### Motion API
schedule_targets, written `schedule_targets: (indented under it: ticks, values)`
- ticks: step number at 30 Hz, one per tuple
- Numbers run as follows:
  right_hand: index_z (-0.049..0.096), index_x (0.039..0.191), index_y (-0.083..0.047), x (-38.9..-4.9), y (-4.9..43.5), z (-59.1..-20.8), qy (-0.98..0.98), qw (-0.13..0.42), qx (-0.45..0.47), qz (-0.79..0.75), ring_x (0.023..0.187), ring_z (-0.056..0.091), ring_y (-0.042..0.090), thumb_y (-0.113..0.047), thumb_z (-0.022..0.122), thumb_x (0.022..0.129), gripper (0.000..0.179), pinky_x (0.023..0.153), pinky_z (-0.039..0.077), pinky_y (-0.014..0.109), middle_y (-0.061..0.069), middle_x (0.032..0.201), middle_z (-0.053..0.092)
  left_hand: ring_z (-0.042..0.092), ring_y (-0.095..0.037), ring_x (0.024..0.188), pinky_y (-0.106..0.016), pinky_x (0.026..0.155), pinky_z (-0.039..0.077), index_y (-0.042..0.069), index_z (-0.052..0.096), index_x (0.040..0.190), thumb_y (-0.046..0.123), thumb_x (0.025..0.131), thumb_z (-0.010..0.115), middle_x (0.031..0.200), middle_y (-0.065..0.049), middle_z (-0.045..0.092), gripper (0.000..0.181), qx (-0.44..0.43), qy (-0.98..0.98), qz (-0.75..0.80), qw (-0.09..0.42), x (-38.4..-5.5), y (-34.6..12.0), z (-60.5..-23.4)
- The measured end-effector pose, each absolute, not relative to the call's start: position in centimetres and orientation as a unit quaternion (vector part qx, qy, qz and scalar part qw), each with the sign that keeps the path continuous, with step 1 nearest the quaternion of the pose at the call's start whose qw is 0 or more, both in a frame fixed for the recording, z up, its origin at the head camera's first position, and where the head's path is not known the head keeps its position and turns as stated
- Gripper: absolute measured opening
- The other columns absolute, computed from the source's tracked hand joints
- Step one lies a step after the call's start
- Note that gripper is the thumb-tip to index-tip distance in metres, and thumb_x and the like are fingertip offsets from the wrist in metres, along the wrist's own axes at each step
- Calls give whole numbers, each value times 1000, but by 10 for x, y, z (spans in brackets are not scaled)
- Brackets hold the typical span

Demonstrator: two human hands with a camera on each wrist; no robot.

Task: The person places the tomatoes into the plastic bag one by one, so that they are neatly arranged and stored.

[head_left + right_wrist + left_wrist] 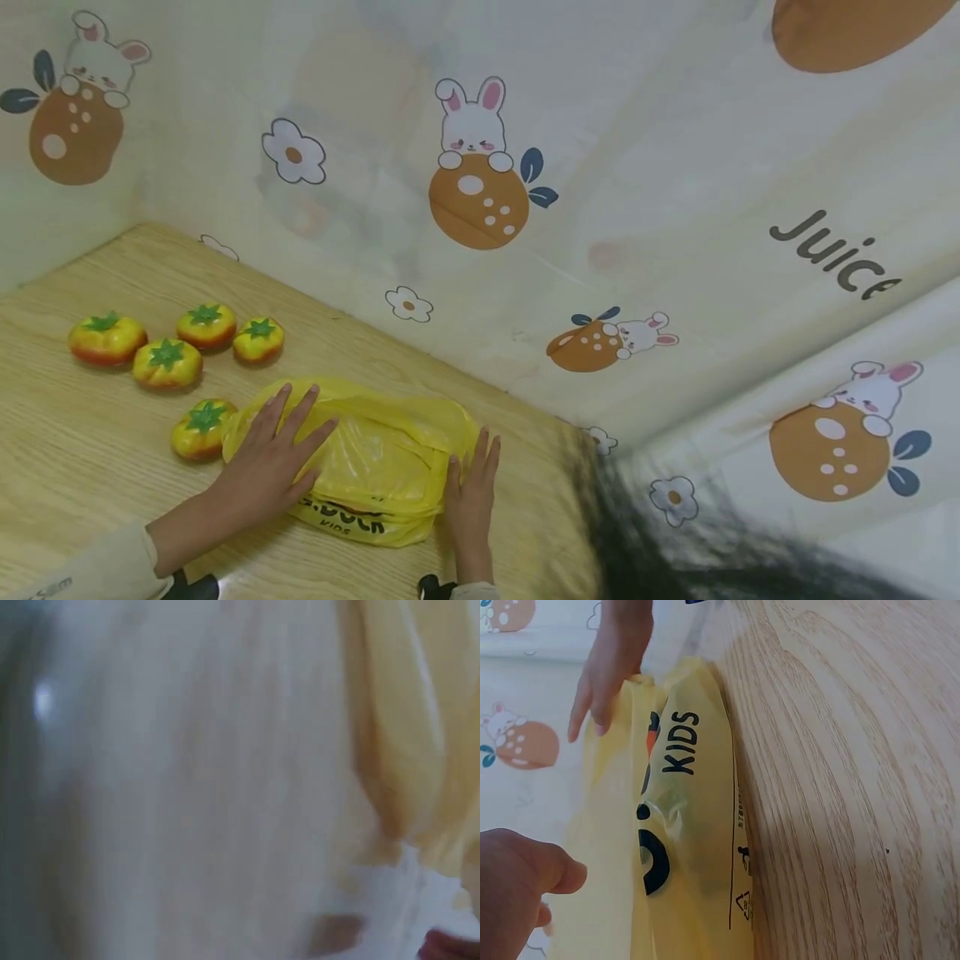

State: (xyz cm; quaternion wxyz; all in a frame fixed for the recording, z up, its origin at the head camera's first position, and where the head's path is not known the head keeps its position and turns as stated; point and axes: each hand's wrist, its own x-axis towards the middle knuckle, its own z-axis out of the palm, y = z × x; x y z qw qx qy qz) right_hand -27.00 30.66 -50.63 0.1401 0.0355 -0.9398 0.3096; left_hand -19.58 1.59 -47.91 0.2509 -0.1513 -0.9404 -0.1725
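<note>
Left grip (272,465): fingers spread and straight, apart, laid over the 9 o'clock side of the yellow bag (367,454); nothing pinched. Right grip (472,500): fingers near straight, pointing to 12, along the bag's edge between 3 and 4 o'clock; not clamped on anything. Pressure of either: cannot tell.

Bag: lies on the table (97,454), towards 7 o'clock in the head view, "KIDS" lettering (680,742) on its near side. Contents not identifiable.

Handling (judged): thin, glossy film; likely light, soft, slippery, apt to crease or tear if dragged. Best hold probably a gathered fold at the 12 o'clock rim, or both ends supported; any load inside could shift.

Count: one bag; five yellow-orange fruits (168,364) with green tops outside it. One lone fruit (201,428) sits at 9 to 10 o'clock from the bag, touching or just beside it, cannot tell which; the other four cluster farther out, around 10. They look glossy and firm.

Beyond: printed sheet (360,242), 12 round to 3 o'clock, four rabbits showing. Dark hair (630,542) blurs the 5 o'clock side. Right wrist view too blurred for detail.
</note>
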Motion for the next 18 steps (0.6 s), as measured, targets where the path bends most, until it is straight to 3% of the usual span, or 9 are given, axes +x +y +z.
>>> schedule_targets:
  ticks: [3,5,7,9,13,15,18]
  values:
    - [4,148,-31,-269,305,-511,-936,143,56,318,128,40,35,-30,43,98,64,85,49,45,9,156,-1,16,-52,133,-47,115,-5,15,49,133,27,72,73,148,-25,21,67,-158,-940,-169,250,-196,18,-479]
    - [11,148,-33,-269,302,-510,-934,164,72,309,115,53,28,-23,44,98,61,71,51,31,7,156,1,17,-53,132,-44,115,-10,14,48,133,27,72,73,148,-26,21,68,-161,-940,-167,250,-196,17,-478]
    - [22,146,-32,-269,298,-508,-929,198,95,299,92,62,21,-15,46,97,57,56,45,21,9,156,7,17,-53,132,-43,115,-11,14,48,134,27,71,74,148,-27,20,69,-161,-941,-163,249,-196,17,-477]
    - [37,141,-29,-269,295,-506,-922,225,114,292,85,62,20,-8,48,95,52,51,38,17,11,155,13,18,-54,131,-42,114,-12,13,49,133,28,71,74,147,-28,21,69,-160,-942,-161,249,-196,17,-476]
    - [60,124,-21,-266,293,-505,-917,249,130,285,107,59,29,2,51,91,41,52,38,18,13,151,26,19,-53,131,-40,114,-14,13,51,131,30,71,75,146,-28,21,67,-157,-942,-157,250,-195,16,-477]
    - [64,117,-18,-264,294,-506,-920,245,127,279,121,50,33,3,53,89,37,57,43,20,13,149,30,19,-54,131,-39,113,-15,13,52,130,30,71,75,146,-28,22,66,-158,-942,-154,253,-196,16,-479]
    - [63,118,-12,-263,294,-508,-925,237,123,270,120,51,30,3,53,89,34,66,50,27,13,146,35,20,-54,131,-37,112,-17,14,52,130,32,71,75,146,-28,21,66,-157,-943,-147,254,-197,15,-484]
